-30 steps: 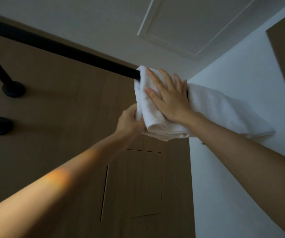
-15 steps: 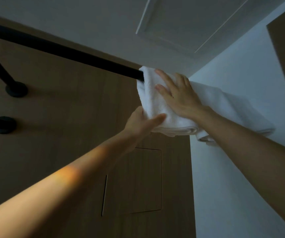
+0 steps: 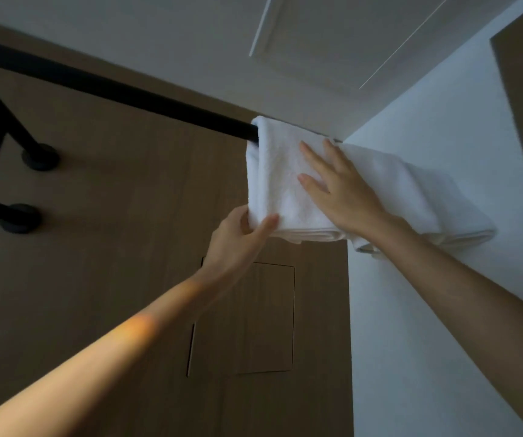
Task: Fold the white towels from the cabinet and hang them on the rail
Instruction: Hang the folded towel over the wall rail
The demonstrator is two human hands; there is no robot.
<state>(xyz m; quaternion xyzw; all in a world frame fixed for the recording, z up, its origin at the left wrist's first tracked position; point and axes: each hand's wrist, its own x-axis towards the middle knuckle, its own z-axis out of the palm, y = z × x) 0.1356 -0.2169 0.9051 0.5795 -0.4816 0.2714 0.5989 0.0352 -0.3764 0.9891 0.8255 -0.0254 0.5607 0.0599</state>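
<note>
Dim wood-panelled wall (image 3: 96, 279) behind 2 raised arms. Nearest, the left hand (image 3: 238, 238) pinches the lower left corner of the folded white towel (image 3: 279, 171). The right hand (image 3: 342, 193) lies flat on its front, fingers straight. It hangs over the black rail (image 3: 127, 89).

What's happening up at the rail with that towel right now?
A person is hanging a folded white towel over the black rail. The left hand pinches its lower left corner, thumb in front. The right hand lies flat against its front face. A second white towel hangs beside it, toward the white wall.
</note>
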